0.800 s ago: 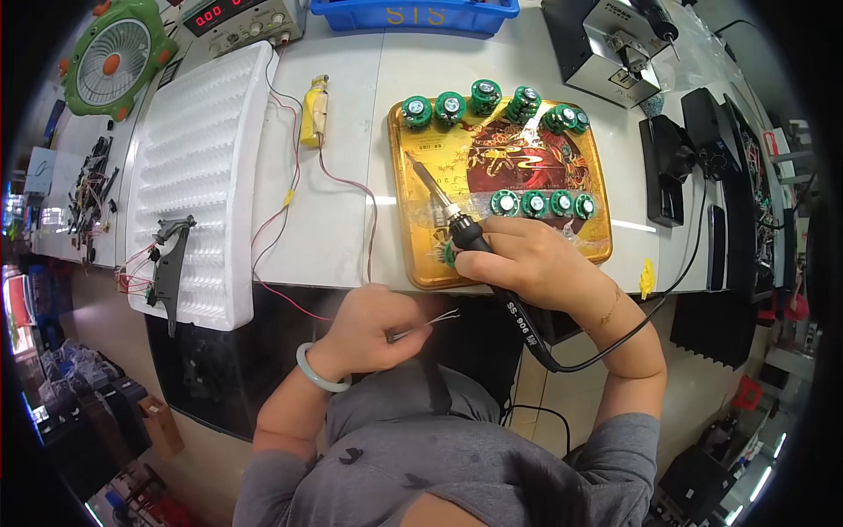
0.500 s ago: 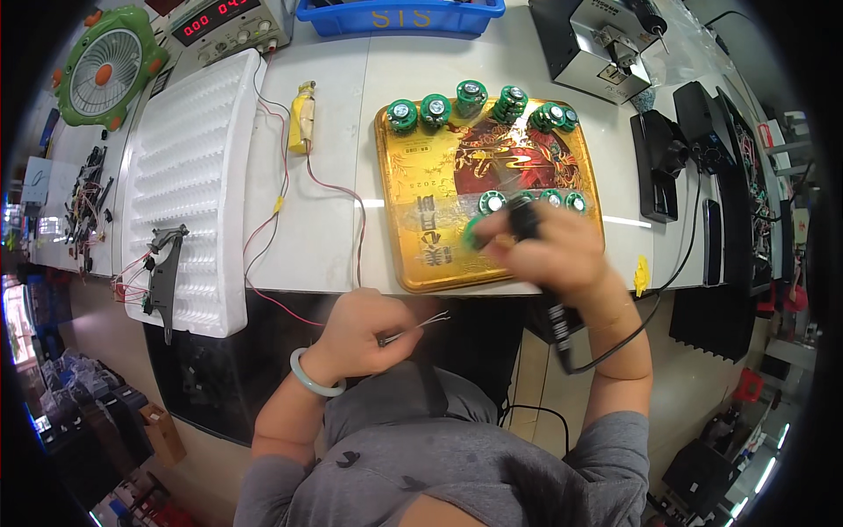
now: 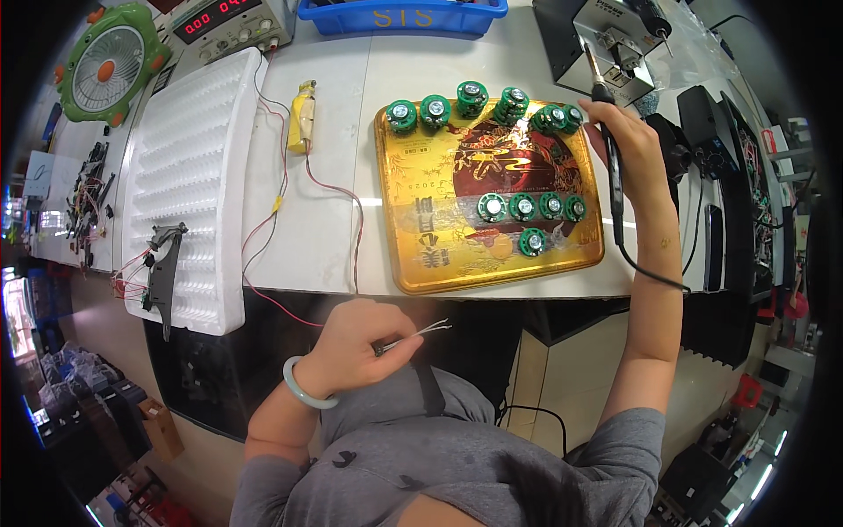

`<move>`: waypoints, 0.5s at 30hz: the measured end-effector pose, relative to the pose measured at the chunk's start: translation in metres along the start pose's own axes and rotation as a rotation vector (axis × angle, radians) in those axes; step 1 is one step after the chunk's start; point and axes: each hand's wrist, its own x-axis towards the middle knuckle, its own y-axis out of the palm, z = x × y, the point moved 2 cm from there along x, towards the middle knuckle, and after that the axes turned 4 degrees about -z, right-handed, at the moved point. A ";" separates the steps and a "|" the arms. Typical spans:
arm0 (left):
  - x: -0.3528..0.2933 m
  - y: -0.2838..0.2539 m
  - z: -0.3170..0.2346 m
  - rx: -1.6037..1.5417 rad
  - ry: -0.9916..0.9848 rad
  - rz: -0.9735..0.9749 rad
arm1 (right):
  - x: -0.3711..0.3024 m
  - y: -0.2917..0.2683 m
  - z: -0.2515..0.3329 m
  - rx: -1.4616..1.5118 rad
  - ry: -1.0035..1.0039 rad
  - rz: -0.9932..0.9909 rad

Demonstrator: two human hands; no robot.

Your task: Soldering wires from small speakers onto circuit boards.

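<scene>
My right hand (image 3: 628, 145) is closed around a black soldering iron (image 3: 614, 167), its metal tip pointing up and away beside the soldering station (image 3: 606, 53). Near the table's front edge, my left hand (image 3: 364, 342) is closed on two thin pale wires (image 3: 432, 328) whose ends stick out to the right; a small dark part shows at the fingers. Between the hands lies a gold tin lid (image 3: 413, 255) with a red picture. Several round green parts with silver centres stand along its far edge, and more, such as one green part (image 3: 532, 241), sit nearer the front.
A white foam tray (image 3: 193, 193) lies at the left with a black bracket (image 3: 164, 272) and wires on it. Beyond are a yellow-wrapped piece (image 3: 302, 119) on red and black leads, a power supply (image 3: 230, 26), a green fan (image 3: 110, 66) and a blue bin (image 3: 399, 18).
My right hand has carried the soldering iron from the front of the lid up and right to the station. The front green parts are now uncovered. My left hand has barely moved.
</scene>
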 end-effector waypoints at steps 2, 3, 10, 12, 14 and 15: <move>-0.002 -0.001 -0.004 -0.010 -0.047 -0.038 | -0.011 -0.004 0.005 0.078 0.063 -0.032; -0.004 0.000 -0.006 -0.008 -0.057 -0.045 | -0.018 -0.006 0.010 0.160 0.123 -0.064; 0.008 0.008 -0.008 0.225 0.114 -0.278 | -0.105 -0.010 0.057 0.375 0.406 -0.177; 0.007 0.009 -0.005 0.277 0.068 -0.261 | -0.118 -0.002 0.068 0.445 0.447 -0.234; 0.004 0.007 -0.001 0.216 0.007 -0.329 | -0.120 0.000 0.078 0.455 0.467 -0.260; 0.003 0.005 0.000 0.218 0.006 -0.319 | -0.119 0.001 0.084 0.432 0.446 -0.266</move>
